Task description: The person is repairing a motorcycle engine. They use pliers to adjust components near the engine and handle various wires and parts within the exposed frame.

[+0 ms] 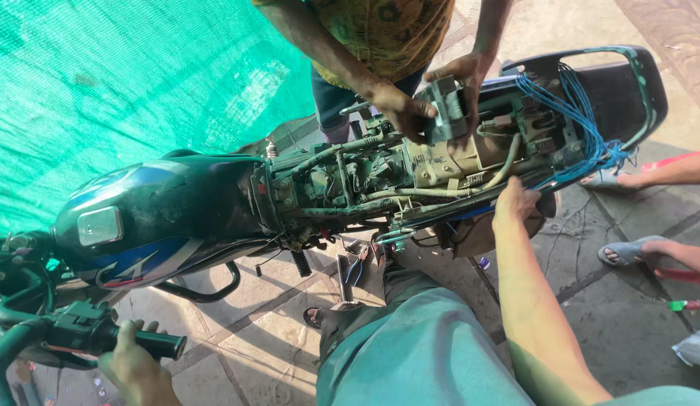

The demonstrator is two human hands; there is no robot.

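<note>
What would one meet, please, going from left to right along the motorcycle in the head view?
Left hand on the handlebar grip → fuel tank → grey box held by another person's hands → right hand on the frame → blue wires

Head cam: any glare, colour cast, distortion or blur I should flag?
Head view: hard sun, with a green cast from the net over the tank; a glare spot on the filler cap; deep shadow under the frame; wide-angle bending at the edges, stretching the left hand on the grip; the right hand and blue wires look sharp, with no clear motion blur.
</note>
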